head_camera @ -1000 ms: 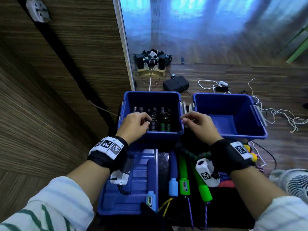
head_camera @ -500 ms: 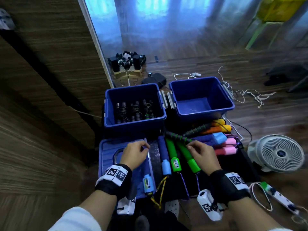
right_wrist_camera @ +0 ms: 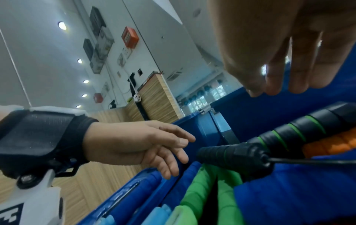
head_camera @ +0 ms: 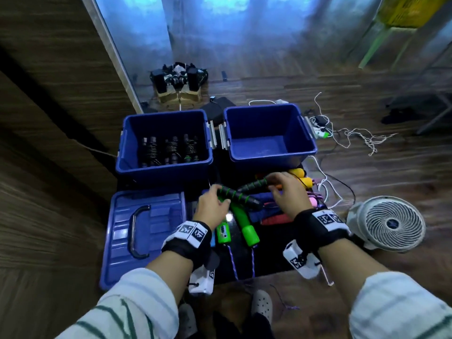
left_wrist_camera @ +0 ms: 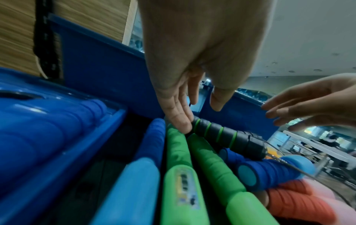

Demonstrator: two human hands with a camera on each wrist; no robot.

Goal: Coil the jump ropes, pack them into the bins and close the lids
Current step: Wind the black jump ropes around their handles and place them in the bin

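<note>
Head view: left hand fingers touch one black-green handle; right hand fingers hover loose above another.

A white fan sits at four o'clock; tangled white cord at two; what looks like black gear at twelve.

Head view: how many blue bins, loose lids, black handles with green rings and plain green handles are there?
Blue bins: 2, the left bin and the right bin
Loose blue lid: 1
Black handles with green rings: 2, the near one and the far one
Plain green handles: 2, one with a counter and one without
Total: 7
</note>
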